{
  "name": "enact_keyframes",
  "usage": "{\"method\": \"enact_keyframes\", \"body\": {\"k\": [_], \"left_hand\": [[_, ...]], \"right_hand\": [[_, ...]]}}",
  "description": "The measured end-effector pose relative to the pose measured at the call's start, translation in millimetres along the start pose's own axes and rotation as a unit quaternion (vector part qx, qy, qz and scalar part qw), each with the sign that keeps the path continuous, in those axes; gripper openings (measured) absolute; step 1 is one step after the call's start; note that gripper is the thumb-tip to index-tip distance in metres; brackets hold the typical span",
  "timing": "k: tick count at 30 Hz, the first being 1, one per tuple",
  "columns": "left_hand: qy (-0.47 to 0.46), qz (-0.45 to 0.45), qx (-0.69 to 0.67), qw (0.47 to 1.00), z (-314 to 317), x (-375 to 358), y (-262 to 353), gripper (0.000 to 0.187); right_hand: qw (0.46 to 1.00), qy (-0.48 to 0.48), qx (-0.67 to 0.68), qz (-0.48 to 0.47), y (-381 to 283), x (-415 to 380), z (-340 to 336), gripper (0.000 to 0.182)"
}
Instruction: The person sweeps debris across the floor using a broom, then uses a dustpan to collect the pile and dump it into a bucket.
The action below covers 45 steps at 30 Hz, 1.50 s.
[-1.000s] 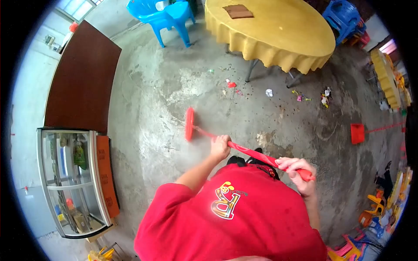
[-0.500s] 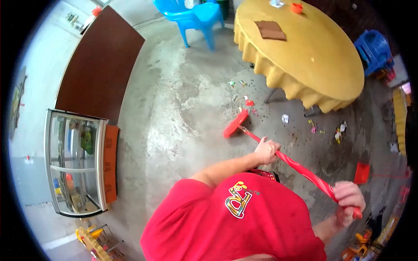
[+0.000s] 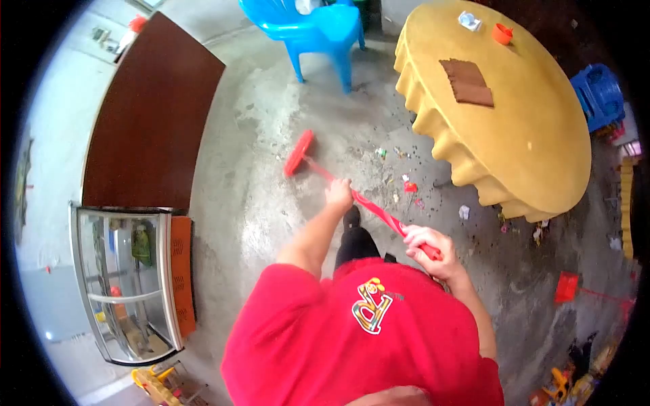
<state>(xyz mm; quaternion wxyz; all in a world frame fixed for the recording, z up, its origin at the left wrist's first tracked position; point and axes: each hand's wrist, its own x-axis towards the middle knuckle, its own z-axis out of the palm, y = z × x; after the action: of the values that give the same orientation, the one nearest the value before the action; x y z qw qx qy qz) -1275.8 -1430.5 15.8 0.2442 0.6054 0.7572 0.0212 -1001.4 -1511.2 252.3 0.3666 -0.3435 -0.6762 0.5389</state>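
Observation:
A red broom (image 3: 382, 214) slants across the middle of the view, its red head (image 3: 298, 153) at the upper left end over the grey floor. My left hand (image 3: 339, 194) is wrapped round the handle's lower part, nearer the head. Around the top end of the handle my right hand (image 3: 431, 250) is closed, in front of my red shirt. Scraps of litter (image 3: 410, 187) lie on the floor to the right of the broom head, some near the tablecloth's edge.
A table with a yellow cloth (image 3: 514, 128) stands at the upper right, a blue chair (image 3: 328, 30) at the top. A glass cabinet (image 3: 128, 284) and brown panel (image 3: 152, 115) line the left. A red dustpan (image 3: 566, 287) lies right. Blue stools (image 3: 598, 97) are beyond the table.
The broom head has moved left and up, away from the litter. Both hands have moved left and up with the handle, my right hand the most. A dark-clad leg and shoe now show below the broom.

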Motion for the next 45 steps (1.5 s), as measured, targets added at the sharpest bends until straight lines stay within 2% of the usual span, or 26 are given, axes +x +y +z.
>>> {"method": "enact_keyframes", "body": {"k": [1, 3, 4, 5, 7, 8, 9, 11, 15, 17, 19, 21, 23, 26, 28, 29, 30, 31, 32, 33, 35, 38, 41, 42, 43, 45], "left_hand": [[0.026, 0.039, -0.005, 0.999, 0.6, 15.7, -12.3, 0.022], [-0.038, 0.136, 0.057, 0.988, -3.3, 50.0, -2.6, 0.018], [0.001, 0.209, 0.054, 0.976, -15.8, 48.8, 20.0, 0.015], [-0.027, 0.286, -0.019, 0.958, -23.7, 48.7, 37.5, 0.016], [-0.14, 0.324, -0.096, 0.931, -38.3, 43.7, 82.8, 0.019], [-0.129, 0.404, -0.06, 0.904, -49.7, 40.1, 99.2, 0.022], [-0.146, 0.419, -0.078, 0.893, -63.0, 35.7, 115.6, 0.023], [-0.183, 0.434, -0.105, 0.876, -77.5, 34.6, 136.7, 0.022], [-0.166, 0.441, -0.055, 0.88, -97.0, 72.3, 137.5, 0.022], [-0.13, 0.401, -0.04, 0.906, -107.2, 107.2, 122.6, 0.02], [-0.118, 0.3, 0.019, 0.946, -88.3, 167.8, 95.0, 0.019], [-0.078, 0.252, 0.039, 0.964, -85.3, 222.6, 58.5, 0.02], [-0.075, 0.207, 0.024, 0.975, -94.9, 262.1, 30.4, 0.021], [-0.177, 0.242, 0.011, 0.954, -109.3, 300.8, 35.1, 0.021], [-0.181, 0.329, 0.046, 0.926, -119.6, 306.2, 73.7, 0.023], [-0.231, 0.369, 0.033, 0.9, -143.4, 302.9, 97.4, 0.025], [-0.181, 0.46, -0.01, 0.869, -137.6, 306.3, 105.7, 0.027], [-0.205, 0.492, 0.007, 0.846, -154.8, 305.7, 124.1, 0.029], [-0.167, 0.54, -0.023, 0.825, -161.4, 307.1, 133.6, 0.028], [-0.21, 0.525, -0.036, 0.824, -182.2, 307.1, 147.2, 0.025], [-0.215, 0.557, -0.087, 0.798, -208.6, 326.7, 161.3, 0.024], [-0.178, 0.565, -0.045, 0.804, -222.9, 385.6, 175.1, 0.022], [-0.087, 0.546, -0.078, 0.83, -214.8, 466.5, 171.6, 0.018], [-0.105, 0.514, -0.002, 0.852, -220.9, 492.6, 170.0, 0.019], [-0.164, 0.441, -0.019, 0.882, -217.3, 518.3, 165.5, 0.02], [-0.197, 0.407, 0.029, 0.891, -195.5, 569.3, 141.1, 0.028]], "right_hand": [[1.0, 0.009, -0.001, 0.012, -9.1, 22.7, 5.4, 0.008], [0.992, 0.092, -0.058, 0.063, -54.5, 56.1, -4.0, 0.007], [0.988, 0.114, -0.064, 0.087, -73.1, 64.8, -18.2, 0.008], [0.982, 0.149, -0.09, 0.068, -90.9, 71.0, -31.3, 0.008], [0.973, 0.208, -0.093, 0.024, -122.5, 79.6, -54.5, 0.007], [0.969, 0.237, -0.065, 0.008, -137.0, 84.6, -58.5, 0.02], [0.969, 0.236, -0.067, -0.036, -141.5, 84.1, -68.1, 0.028], [0.965, 0.233, -0.086, -0.077, -155.1, 86.1, -77.0, 0.033], [0.974, 0.204, -0.036, -0.095, -139.5, 91.8, -85.4, 0.028], [0.974, 0.202, -0.02, -0.097, -109.8, 115.2, -81.8, 0.025], [0.972, 0.209, 0.035, -0.104, -66.7, 149.2, -71.9, 0.014], [0.977, 0.209, -0.001, -0.036, -28.3, 183.5, -54.1, 0.005], [0.988, 0.147, 0.033, -0.046, 2.8, 221.8, -39.9, 0.007], [0.983, 0.185, -0.001, 0.004, -3.4, 260.4, -43.4, 0.009], [0.963, 0.254, -0.081, 0.027, -38.5, 276.3, -66.6, 0.007], [0.959, 0.273, -0.069, -0.027, -48.3, 283.4, -77.9, 0.003], [0.952, 0.297, -0.031, -0.062, -63.0, 292.2, -82.6, 0.009], [0.94, 0.32, -0.056, -0.104, -80.2, 306.7, -82.7, 0.015], [0.931, 0.338, -0.073, -0.118, -100.2, 324.8, -79.3, 0.021], [0.932, 0.33, -0.085, -0.126, -113.6, 337.7, -74.4, 0.022], [0.931, 0.31, -0.111, -0.156, -128.4, 362.8, -72.6, 0.025], [0.938, 0.289, -0.141, -0.126, -122.1, 399.3, -71.7, 0.027], [0.885, 0.438, -0.143, -0.067, -59.6, 439.3, -49.0, 0.017], [0.87, 0.471, -0.148, -0.026, -33.4, 448.9, -42.9, 0.012], [0.878, 0.458, -0.143, 0.001, -11.7, 472.7, -37.8, 0.007], [0.896, 0.423, -0.13, 0.034, 14.7, 510.0, -31.9, 0.005]]}}
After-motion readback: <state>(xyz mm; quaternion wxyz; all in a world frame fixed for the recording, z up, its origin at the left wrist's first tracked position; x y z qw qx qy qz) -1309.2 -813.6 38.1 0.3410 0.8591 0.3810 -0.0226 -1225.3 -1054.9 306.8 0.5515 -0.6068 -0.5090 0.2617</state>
